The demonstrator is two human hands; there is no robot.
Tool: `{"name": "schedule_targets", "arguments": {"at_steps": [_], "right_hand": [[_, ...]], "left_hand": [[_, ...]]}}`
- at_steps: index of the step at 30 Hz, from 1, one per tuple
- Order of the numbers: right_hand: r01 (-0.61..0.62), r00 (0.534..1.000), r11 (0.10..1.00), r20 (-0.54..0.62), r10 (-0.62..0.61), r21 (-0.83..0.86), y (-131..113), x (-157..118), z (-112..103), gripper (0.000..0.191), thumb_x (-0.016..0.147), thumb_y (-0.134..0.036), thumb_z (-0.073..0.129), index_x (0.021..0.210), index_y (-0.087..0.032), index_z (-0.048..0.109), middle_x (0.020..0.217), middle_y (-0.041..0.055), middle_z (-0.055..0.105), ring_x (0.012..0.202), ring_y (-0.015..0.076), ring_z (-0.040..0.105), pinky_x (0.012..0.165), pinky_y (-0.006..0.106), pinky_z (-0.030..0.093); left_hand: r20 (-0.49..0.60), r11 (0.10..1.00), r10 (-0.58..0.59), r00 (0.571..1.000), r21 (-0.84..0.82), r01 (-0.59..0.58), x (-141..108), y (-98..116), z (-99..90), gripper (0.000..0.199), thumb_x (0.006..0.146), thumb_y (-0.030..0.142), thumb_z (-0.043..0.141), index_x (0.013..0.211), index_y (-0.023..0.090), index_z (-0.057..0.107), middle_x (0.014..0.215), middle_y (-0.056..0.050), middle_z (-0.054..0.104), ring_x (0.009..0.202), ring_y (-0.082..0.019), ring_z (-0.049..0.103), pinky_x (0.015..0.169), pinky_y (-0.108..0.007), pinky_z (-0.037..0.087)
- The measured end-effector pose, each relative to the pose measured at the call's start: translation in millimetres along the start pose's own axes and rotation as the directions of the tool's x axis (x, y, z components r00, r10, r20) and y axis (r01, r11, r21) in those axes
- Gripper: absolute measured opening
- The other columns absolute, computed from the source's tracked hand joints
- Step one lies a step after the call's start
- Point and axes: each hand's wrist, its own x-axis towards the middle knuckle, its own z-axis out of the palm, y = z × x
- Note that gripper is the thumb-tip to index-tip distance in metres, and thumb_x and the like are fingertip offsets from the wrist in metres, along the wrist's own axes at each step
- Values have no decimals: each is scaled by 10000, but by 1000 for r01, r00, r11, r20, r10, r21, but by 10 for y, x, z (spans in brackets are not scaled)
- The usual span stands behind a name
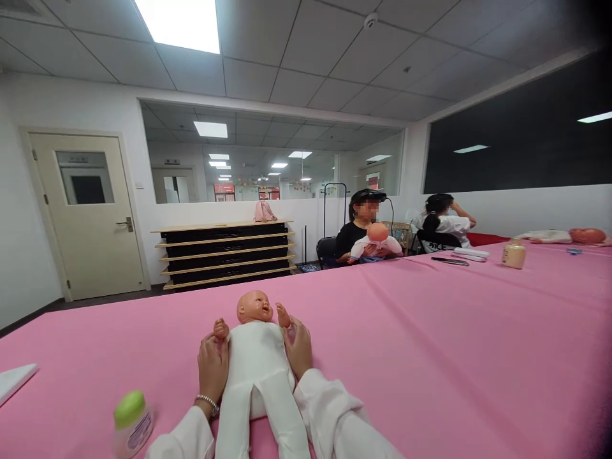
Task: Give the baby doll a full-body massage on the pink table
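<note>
At the near edge, the doll (261, 363) lies face up on the pink table (406, 357), legs nearest. The left hand (213, 366) has its fingers curled at the doll's left-side arm; the right hand (299, 347) has its fingers bent round the other arm. Near left stands a green-lidded jar (132, 424). Far right are a bottle (514, 254) and a white case (470, 255). Beyond, a seated person (351, 236) holds another doll (377, 239).

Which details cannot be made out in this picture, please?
All in the head view:
- Doll: feet cut off by the bottom edge.
- White object: cut off by the left edge.
- Green-lidded container: label wording blurred.
- Yellowish bottle: label too small.
- Left hand, right hand: some fingers hidden by the doll.
</note>
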Motion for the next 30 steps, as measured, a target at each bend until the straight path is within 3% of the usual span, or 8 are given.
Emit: {"name": "schedule_targets", "arguments": {"at_steps": [4,8,12,15,20,30], "right_hand": [[-64,991,998,123,61,23,69,139,156,349,866,-384,436,1150,-203,525,1139,81,609,1059,214,554,917,390,438],[-37,977,999,211,29,32,262,256,328,372,890,-383,368,1177,-202,520,1191,83,585,1120,226,521,977,422,398],[-17,990,995,139,4,96,437,308,444,413,893,-320,333,1274,-187,421,1320,102,461,1225,220,426,1026,423,355],[-85,994,989,72,77,118,490,316,478,501,820,-232,408,1312,-176,335,1330,120,405,1220,222,413,1011,419,369],[-202,978,973,87,192,115,488,344,484,478,746,-154,394,1220,-198,444,1239,95,471,1180,217,439,1012,417,369],[-204,961,976,209,183,82,433,407,443,475,814,-216,395,1279,-244,485,1226,51,546,1152,200,483,1007,384,385]], "left_hand": [[87,1000,23,996,9,-24,161,-43,119,285,872,388,318,940,181,502,1049,-121,530,965,-240,529,827,-403,450],[153,999,42,987,-14,-41,277,-181,280,264,868,333,323,997,207,516,1099,-96,529,1014,-229,525,865,-409,443],[301,994,-101,948,-17,112,347,-391,458,345,843,317,332,1092,185,533,1115,-103,561,1046,-236,533,879,-416,442],[389,974,-199,900,-22,225,363,-477,509,402,846,345,330,1141,170,539,1130,-109,582,1102,-240,514,908,-409,424],[404,967,-236,884,6,255,365,-438,464,448,846,346,320,1195,155,526,1177,-127,559,1128,-238,502,921,-393,408],[400,969,-221,889,-16,247,364,-411,467,437,856,331,322,1206,183,539,1152,-109,581,1103,-229,512,904,-386,413]]}}
